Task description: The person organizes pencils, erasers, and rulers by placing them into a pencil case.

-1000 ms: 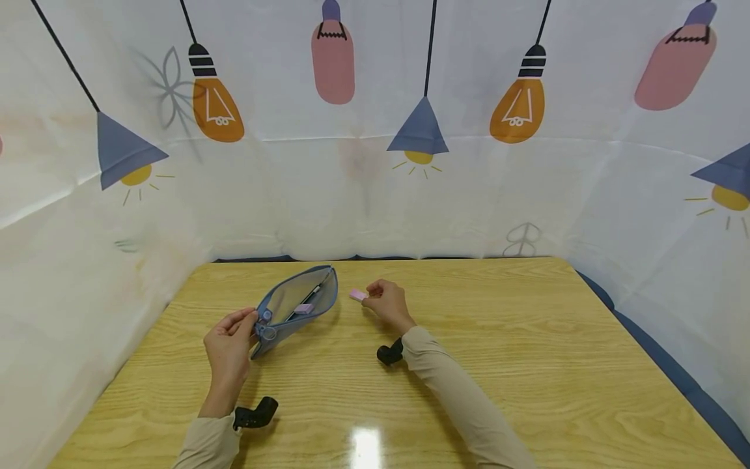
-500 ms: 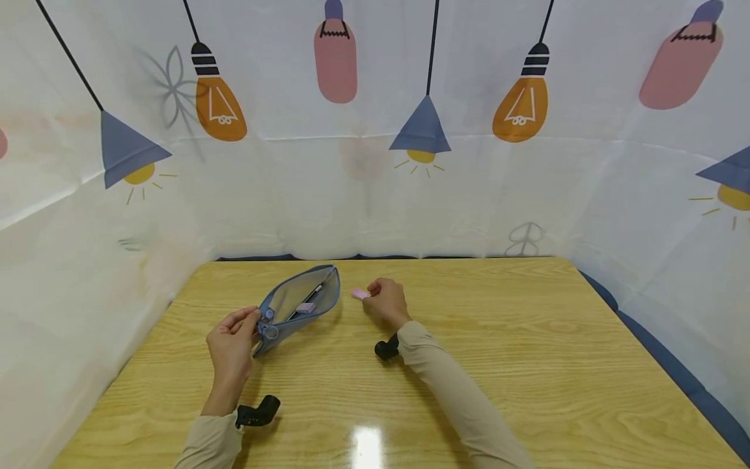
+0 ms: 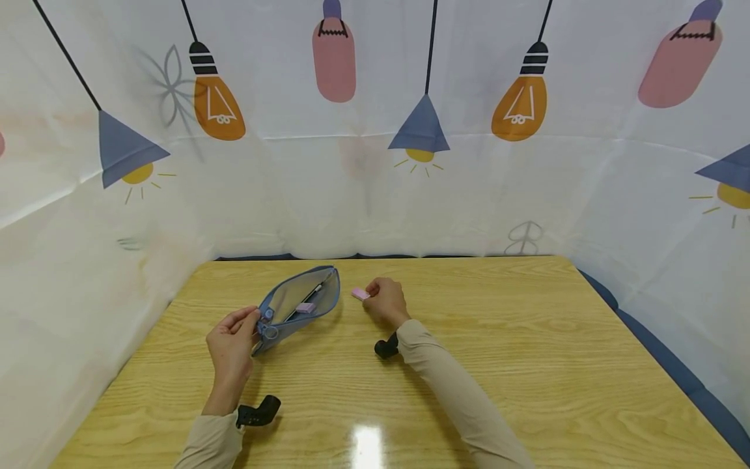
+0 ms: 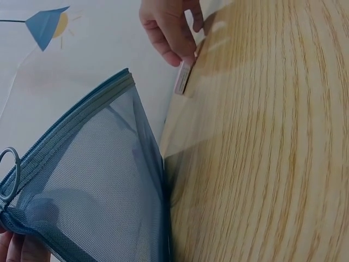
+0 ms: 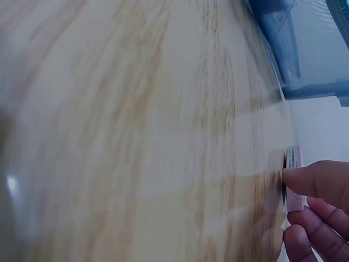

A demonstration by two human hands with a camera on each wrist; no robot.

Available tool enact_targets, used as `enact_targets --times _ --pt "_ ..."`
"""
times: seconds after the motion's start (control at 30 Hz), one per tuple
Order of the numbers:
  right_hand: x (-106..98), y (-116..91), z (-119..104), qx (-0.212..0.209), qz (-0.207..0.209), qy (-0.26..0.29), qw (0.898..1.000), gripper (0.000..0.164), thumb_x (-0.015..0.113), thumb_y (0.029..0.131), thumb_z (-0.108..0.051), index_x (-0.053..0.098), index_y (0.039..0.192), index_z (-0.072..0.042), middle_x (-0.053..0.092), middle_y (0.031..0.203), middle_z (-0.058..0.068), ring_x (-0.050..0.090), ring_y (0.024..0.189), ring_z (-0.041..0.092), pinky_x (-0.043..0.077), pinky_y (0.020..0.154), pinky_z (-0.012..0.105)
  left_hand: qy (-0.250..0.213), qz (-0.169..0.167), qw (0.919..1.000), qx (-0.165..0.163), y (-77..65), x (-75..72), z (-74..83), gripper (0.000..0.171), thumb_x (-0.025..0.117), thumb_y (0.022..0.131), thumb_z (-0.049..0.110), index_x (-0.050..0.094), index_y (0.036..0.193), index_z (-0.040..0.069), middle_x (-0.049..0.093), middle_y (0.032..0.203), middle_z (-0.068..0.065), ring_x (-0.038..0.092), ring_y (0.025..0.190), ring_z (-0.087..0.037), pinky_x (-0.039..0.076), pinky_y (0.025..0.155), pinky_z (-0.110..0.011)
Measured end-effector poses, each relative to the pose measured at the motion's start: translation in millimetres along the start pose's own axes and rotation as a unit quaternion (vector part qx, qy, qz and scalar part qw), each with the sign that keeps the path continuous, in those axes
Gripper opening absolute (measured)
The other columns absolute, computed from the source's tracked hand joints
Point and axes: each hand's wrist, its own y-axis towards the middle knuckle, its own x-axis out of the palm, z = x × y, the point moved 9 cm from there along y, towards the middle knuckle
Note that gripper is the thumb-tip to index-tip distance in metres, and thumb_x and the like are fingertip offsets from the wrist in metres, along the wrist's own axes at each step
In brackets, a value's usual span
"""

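Note:
My left hand (image 3: 230,345) pinches the near left end of a blue mesh zipper pouch (image 3: 281,335), which gapes wide at the top. Inside the pouch lie a dark pen (image 3: 310,296), a lilac eraser-like block (image 3: 305,307) and a small round bluish item (image 3: 268,314) at the left end. By the left fingers hangs the zip's ring pull (image 4: 9,173). To the right of the pouch, my right hand (image 3: 387,301) pinches a small pink eraser (image 5: 294,155) between thumb and fingers, at the tabletop. Printed marks show on the eraser's side in the right wrist view.
The wooden table (image 3: 498,352) spreads around both hands. A white cloth (image 3: 363,195) with printed lamps and bulbs hangs behind it and along the sides. A black wrist-worn device (image 3: 260,412) sits on the left wrist, another black device (image 3: 386,347) on the right.
The right wrist has shifted very slightly left and away, still with the pink eraser pinched. The left hand keeps its hold on the pouch.

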Motion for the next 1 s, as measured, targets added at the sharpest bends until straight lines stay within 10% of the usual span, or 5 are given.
enact_targets --times 0.73,1.0 --pt "-22.1 -5.3 7.6 -0.028 0.05 0.042 0.997 0.006 0.075 0.079 -0.008 0.072 0.084 -0.005 0.066 0.08 0.003 0.06 0.077 0.02 0.051 0.068 0.034 0.001 -0.004 0.9999 0.015 -5.3 6.7 -1.8 0.005 0.07 0.088 0.001 0.074 0.091 -0.001 0.069 0.067 0.001 0.062 0.056 -0.007 0.05 0.048 -0.02" --pt "-36.6 -11.2 5.6 -0.05 0.081 0.053 0.994 0.008 0.079 0.078 -0.01 0.074 0.084 -0.006 0.069 0.08 0.002 0.064 0.075 0.018 0.053 0.071 0.036 0.003 -0.016 0.9998 0.015 -7.3 12.1 -0.7 0.026 0.072 0.087 0.004 0.065 0.104 -0.015 0.069 0.068 0.002 0.063 0.057 -0.006 0.05 0.05 -0.019"
